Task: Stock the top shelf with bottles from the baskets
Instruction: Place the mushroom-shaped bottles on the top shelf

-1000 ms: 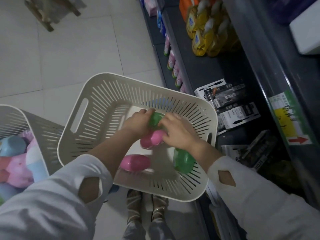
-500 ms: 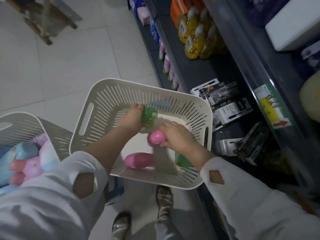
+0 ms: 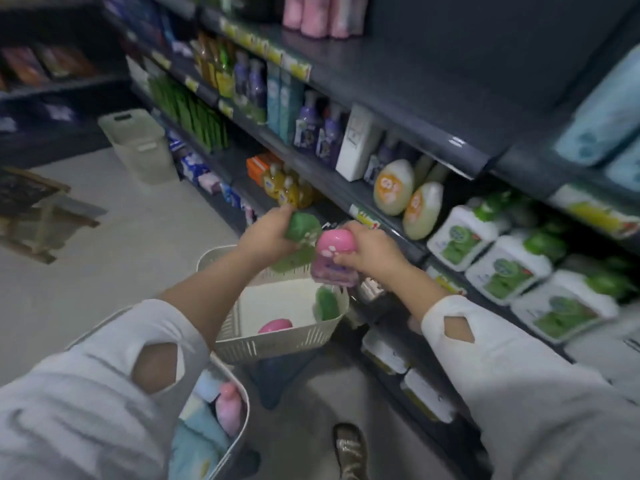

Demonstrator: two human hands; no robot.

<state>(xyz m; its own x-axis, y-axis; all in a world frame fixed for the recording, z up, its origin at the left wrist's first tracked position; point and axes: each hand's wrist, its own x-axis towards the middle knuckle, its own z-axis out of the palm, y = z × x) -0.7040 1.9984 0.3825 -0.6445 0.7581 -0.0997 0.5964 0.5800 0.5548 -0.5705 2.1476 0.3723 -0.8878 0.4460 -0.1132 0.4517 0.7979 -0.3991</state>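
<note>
Beside store shelves (image 3: 381,109), left hand (image 3: 266,239) grips green bottle (image 3: 304,226).

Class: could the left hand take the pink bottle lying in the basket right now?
Probably not: the left hand grips a green bottle. The pink bottle itself lies uncovered in the open basket.

Whitish sleeves (image 3: 86,393) (diamond cutouts (image 3: 156,367)), perhaps knit

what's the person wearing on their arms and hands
Long pale grey-white sleeves on both arms. The left sleeve and right sleeve each have a diamond-shaped cutout and stop partway down the forearm. The left hand and right hand are bare: no gloves.
</note>
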